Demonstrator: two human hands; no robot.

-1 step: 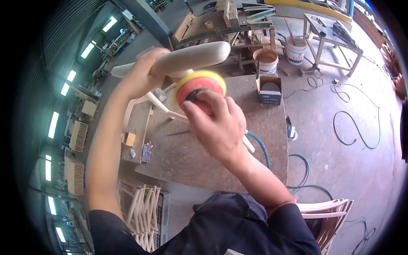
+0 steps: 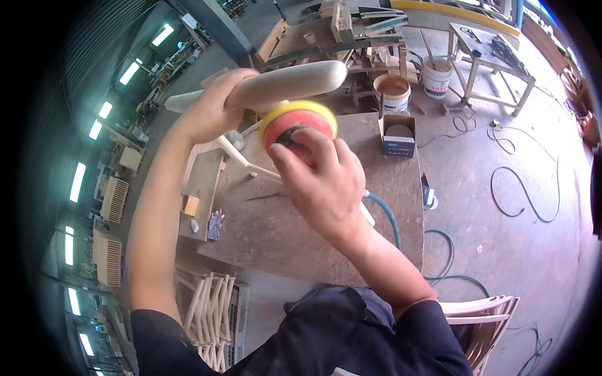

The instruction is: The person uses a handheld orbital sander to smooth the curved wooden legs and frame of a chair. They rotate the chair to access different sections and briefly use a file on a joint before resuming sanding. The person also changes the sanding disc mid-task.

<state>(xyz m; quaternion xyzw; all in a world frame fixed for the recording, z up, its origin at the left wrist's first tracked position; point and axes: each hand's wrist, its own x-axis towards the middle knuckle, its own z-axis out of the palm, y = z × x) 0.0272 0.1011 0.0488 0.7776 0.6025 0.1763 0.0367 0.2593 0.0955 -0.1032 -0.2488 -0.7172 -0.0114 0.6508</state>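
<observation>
My left hand (image 2: 213,106) is closed around a pale, smooth, rounded wooden rail (image 2: 288,83), raised above the workbench (image 2: 263,232). In my right hand (image 2: 329,188) is a round power sander (image 2: 300,120) with a red body and a yellow-edged pad, its pad tilted up just below the rail. Whether pad and wood touch, I cannot tell. A teal hose (image 2: 390,216) runs from near my right wrist over the bench edge. Slim pale wooden bars (image 2: 233,150) show beneath the rail, partly hidden by my right hand; how they join it is unclear.
On the bench's far right corner stands an open box (image 2: 399,145) of round discs. A glove (image 2: 215,225) and a wooden block (image 2: 190,204) lie at the left. Buckets (image 2: 392,94) stand beyond, stacked chair parts (image 2: 210,313) nearby. Hoses (image 2: 523,182) coil across the floor.
The rail and the sander have shifted slightly to the right together. My grip on both is the same.
</observation>
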